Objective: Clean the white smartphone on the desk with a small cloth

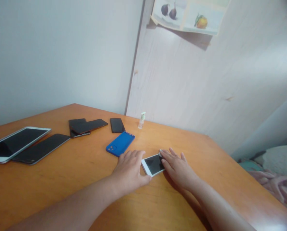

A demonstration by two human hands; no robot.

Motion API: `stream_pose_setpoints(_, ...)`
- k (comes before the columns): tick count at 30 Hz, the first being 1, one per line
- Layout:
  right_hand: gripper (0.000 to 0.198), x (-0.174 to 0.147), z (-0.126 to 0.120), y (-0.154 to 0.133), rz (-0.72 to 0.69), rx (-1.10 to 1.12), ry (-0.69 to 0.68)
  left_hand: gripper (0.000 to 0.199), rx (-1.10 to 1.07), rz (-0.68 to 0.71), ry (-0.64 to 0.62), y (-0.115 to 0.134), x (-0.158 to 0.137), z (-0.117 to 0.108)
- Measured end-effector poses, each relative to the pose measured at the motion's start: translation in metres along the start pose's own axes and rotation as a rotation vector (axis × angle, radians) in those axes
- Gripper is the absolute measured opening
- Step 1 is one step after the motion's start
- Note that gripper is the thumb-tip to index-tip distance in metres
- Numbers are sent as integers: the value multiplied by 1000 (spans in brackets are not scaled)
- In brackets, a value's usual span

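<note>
A white smartphone [154, 165] with a dark screen lies on the wooden table between my hands. My left hand [130, 167] is at its left end, thumb and index finger curved around the near and far corners. Over the right end of the screen rests my right hand [176, 165], its fingers bent down and little finger apart. A small whitish bit [160, 152] shows at the right fingertips; the rest of it is hidden under them. Just beyond my left fingers is a blue phone case or cased phone [121, 143] with its camera corner up.
A small clear pump bottle [141, 121] stands near the back edge. A black phone [117, 125] lies left of it, beside two overlapping dark phones [90, 126]. Farther left, a white tablet [18, 142] touches a large dark device [43, 148]. Walls border the table [124, 208] behind.
</note>
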State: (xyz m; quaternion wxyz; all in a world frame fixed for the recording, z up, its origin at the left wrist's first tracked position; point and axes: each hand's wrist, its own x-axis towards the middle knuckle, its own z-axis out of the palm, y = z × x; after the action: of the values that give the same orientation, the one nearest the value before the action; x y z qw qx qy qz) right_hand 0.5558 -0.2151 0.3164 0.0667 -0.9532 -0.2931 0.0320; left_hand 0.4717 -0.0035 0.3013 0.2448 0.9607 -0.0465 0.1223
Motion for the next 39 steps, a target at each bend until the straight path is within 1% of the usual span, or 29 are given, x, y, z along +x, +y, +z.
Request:
stream_pose_setpoints(2, 51, 1, 1, 0, 43, -13, 14, 69, -6, -5, 0, 0, 0, 0)
stream_pose_setpoints(3, 51, 1, 2, -3, 25, -9, 11, 69, -9, -10, -3, 1, 0, 0)
stream_pose_setpoints(5, 52, -3, 2, -15, -78, 12, -4, 68, -15, -19, -3, 2, 0, 0)
stream_pose_setpoints(8, 51, -10, -1, -38, -287, 42, -33, 66, -22, -25, 18, 1, 0, 2)
stream_pose_setpoints(10, 50, -14, -5, -47, -365, 54, -46, 69, -19, -23, 33, 0, 1, 4)
stream_pose_setpoints(12, 49, -18, -11, -49, -396, 69, -58, 72, -17, -23, 29, -1, 0, 5)
stream_pose_setpoints(16, 46, -28, -25, -38, -461, 94, -98, 80, -22, -30, 5, 0, 0, 2)
stream_pose_setpoints(20, 45, -30, -27, -37, -461, 86, -104, 82, -25, -38, 10, 3, 0, 0)
stream_pose_setpoints(24, 46, -18, -17, -49, -442, 69, -45, 77, -22, -32, 20, 0, 1, 3)
stream_pose_setpoints(27, 47, -13, -14, -52, -436, 55, -36, 78, -23, -27, 30, -2, 1, 6)
stream_pose_setpoints(33, 42, -28, -28, -48, -490, 108, -74, 92, -42, -33, -4, -2, 0, 4)
stream_pose_setpoints(35, 42, -29, -29, -50, -470, 108, -80, 90, -41, -34, -1, -1, 0, 3)
stream_pose_setpoints(39, 46, -20, -21, -55, -436, 88, -103, 83, -31, -50, -13, 0, 1, 3)
